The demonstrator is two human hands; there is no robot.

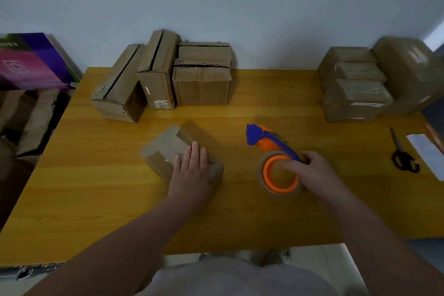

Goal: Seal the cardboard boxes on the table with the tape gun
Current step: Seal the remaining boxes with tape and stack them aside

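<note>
The left hand (191, 168) lies flat, fingers straight, on the small cardboard box (165, 149) at the near middle of the table (96, 199). The right hand (317, 170) curls round the tape gun (266, 143), near the box on its right. Pinned only by a flat palm, the skewed box may slide as the tape drags, wrinkling the strip. Behind, open-seamed boxes (158, 74) wait by the wall.

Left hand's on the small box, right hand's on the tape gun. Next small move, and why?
Probably lift the tape gun and carry it to the small box. The right hand grips it, yet it rests on the table, apart from the box, while the left hand lies flat on the box, steadying it.
</note>
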